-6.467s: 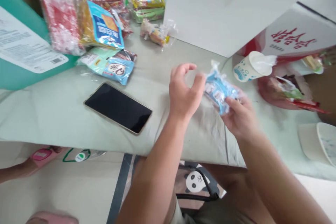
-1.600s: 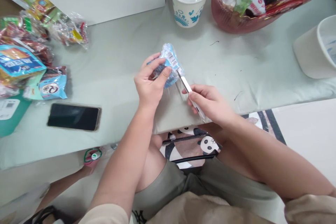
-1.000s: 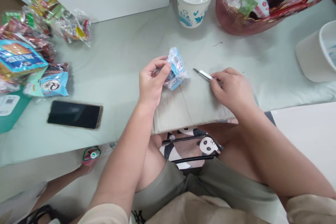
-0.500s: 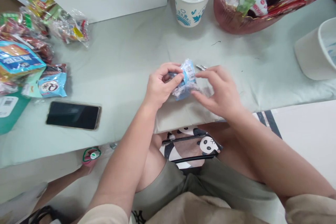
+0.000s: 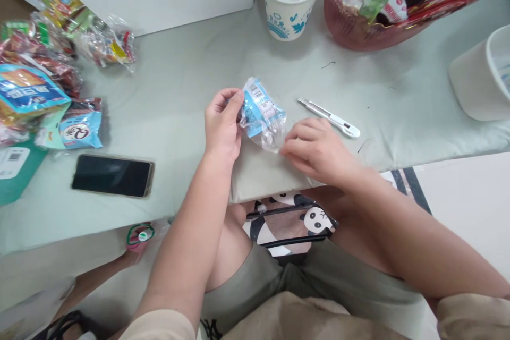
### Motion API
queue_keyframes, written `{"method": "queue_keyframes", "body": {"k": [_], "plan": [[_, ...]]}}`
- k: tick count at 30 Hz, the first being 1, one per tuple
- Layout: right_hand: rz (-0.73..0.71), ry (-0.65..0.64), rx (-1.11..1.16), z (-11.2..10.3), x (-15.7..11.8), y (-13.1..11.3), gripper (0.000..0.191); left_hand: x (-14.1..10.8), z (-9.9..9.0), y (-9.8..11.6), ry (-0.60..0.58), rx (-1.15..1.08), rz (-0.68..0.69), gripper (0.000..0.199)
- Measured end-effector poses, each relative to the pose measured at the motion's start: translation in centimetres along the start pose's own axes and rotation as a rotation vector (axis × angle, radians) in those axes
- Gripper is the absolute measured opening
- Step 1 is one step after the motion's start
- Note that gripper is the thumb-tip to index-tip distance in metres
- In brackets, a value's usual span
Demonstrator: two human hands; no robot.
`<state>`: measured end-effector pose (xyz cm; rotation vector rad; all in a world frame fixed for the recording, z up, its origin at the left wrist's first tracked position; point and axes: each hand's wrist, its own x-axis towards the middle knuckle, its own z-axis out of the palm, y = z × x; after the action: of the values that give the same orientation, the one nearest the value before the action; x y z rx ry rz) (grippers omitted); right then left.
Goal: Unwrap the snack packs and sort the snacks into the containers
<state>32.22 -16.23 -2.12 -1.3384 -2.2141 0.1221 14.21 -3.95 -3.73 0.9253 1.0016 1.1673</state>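
Pinched between the thumb and fingers of my left hand (image 5: 225, 122) is a crinkled blue and clear plastic snack wrapper (image 5: 261, 109) with a barcode near its top. My right hand (image 5: 314, 149) has its fingers drawn together at the wrapper's clear lower right end and grips that edge. Whether anything is inside the wrapper I cannot tell. Just beyond my right hand, a white utility knife (image 5: 330, 117) lies on the pale green tablecloth (image 5: 179, 79).
A black phone (image 5: 111, 175) lies at the left, below a heap of packaged snacks (image 5: 35, 85). At the back stand a paper cup (image 5: 290, 16) holding clear plastic and a pink bowl (image 5: 354, 32) of snacks. A white tub (image 5: 474, 82) is at the right.
Both hands have shifted, the left one to the left with the wrapper. My right hand has closed on the wrapper's lower end and moved down, uncovering the utility knife.
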Motion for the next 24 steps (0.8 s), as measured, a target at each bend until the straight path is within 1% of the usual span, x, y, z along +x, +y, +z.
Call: {"method": "queue_keyframes", "body": {"k": [1, 2, 3, 5, 6, 7, 8, 9, 11, 12, 13, 14, 16, 18, 19, 20, 22, 24], "plan": [[-0.030, -0.049, 0.040, -0.2, 0.0, 0.1, 0.017, 0.0, -0.1, 0.1, -0.007, -0.011, 0.004, 0.030], [-0.038, -0.070, 0.090, -0.4, -0.1, 0.2, 0.015, 0.0, -0.2, 0.2, -0.026, -0.014, 0.015, 0.031], [-0.013, -0.049, 0.142, -0.6, -0.1, 0.2, 0.014, -0.1, -0.2, 0.3, -0.062, -0.008, 0.030, 0.032], [0.133, 0.093, 0.238, -0.8, -0.1, 0.3, 0.009, -0.4, -0.2, 0.3, -0.179, 0.038, 0.061, 0.039], [0.232, 0.180, 0.287, -0.8, 0.0, 0.4, 0.007, -0.7, -0.1, 0.2, -0.252, 0.073, 0.073, 0.043], [0.333, 0.256, 0.341, -0.6, 0.0, 0.4, 0.008, -0.9, 0.0, 0.1, -0.330, 0.110, 0.079, 0.047], [0.431, 0.308, 0.401, -0.4, 0.1, 0.5, 0.015, -1.2, 0.2, 0.0, -0.409, 0.149, 0.077, 0.050], [0.517, 0.330, 0.474, 0.0, 0.1, 0.6, 0.026, -1.6, 0.3, -0.1, -0.484, 0.184, 0.071, 0.051], [0.634, 0.293, 0.650, 0.8, 0.0, 0.9, 0.048, -2.1, 0.6, -0.5, -0.606, 0.243, 0.058, 0.051], [0.668, 0.258, 0.728, 1.2, 0.0, 1.1, 0.057, -2.4, 0.7, -0.7, -0.640, 0.275, 0.064, 0.052], [0.689, 0.230, 0.781, 1.6, -0.1, 1.4, 0.064, -2.5, 0.8, -0.9, -0.644, 0.312, 0.089, 0.054], [0.701, 0.216, 0.805, 1.8, -0.3, 1.6, 0.069, -2.6, 0.9, -1.0, -0.613, 0.361, 0.136, 0.055], [0.699, 0.226, 0.776, 2.1, -0.5, 1.9, 0.075, -2.7, 1.1, -1.2, -0.487, 0.489, 0.284, 0.050], [0.671, 0.234, 0.693, 2.1, -0.7, 2.1, 0.078, -2.7, 1.3, -1.1, -0.374, 0.618, 0.418, 0.030], [0.653, 0.227, 0.653, 2.2, -0.8, 2.1, 0.078, -2.8, 1.4, -0.9, -0.346, 0.666, 0.451, 0.017], [0.635, 0.218, 0.622, 2.2, -0.8, 2.0, 0.078, -2.8, 1.5, -0.7, -0.331, 0.699, 0.457, 0.007], [0.611, 0.223, 0.584, 2.4, -0.8, 1.8, 0.076, -2.9, 1.8, -0.2, -0.278, 0.705, 0.411, 0.015], [0.605, 0.258, 0.572, 2.6, -0.6, 1.6, 0.075, -2.8, 2.0, 0.1, -0.158, 0.635, 0.331, 0.018]]}}
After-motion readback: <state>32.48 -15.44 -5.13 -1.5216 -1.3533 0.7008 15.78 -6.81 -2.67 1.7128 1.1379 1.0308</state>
